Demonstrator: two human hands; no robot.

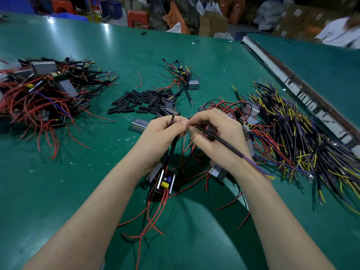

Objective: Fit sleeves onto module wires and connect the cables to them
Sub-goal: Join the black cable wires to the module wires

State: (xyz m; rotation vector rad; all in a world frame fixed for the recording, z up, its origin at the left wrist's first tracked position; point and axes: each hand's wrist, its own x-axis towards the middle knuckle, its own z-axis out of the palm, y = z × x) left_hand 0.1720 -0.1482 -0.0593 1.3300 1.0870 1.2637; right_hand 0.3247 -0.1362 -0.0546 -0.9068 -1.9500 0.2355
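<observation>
My left hand (163, 131) pinches the black wire (172, 147) of a module (164, 181), which hangs below the hand with its yellow capacitor showing and red wires trailing toward me. My right hand (216, 131) grips a black cable (224, 143) whose purple and yellow ends stick out past my wrist. The fingertips of both hands meet where wire and cable ends come together; the joint itself is hidden by my fingers. A heap of black sleeves (140, 103) lies beyond my hands.
On the green table (48, 182), a pile of modules with red wires (41, 92) lies at the left. A small module cluster (185, 76) sits farther back. A big bundle of cables (303, 133) spreads on the right, beside a metal rail (292, 80).
</observation>
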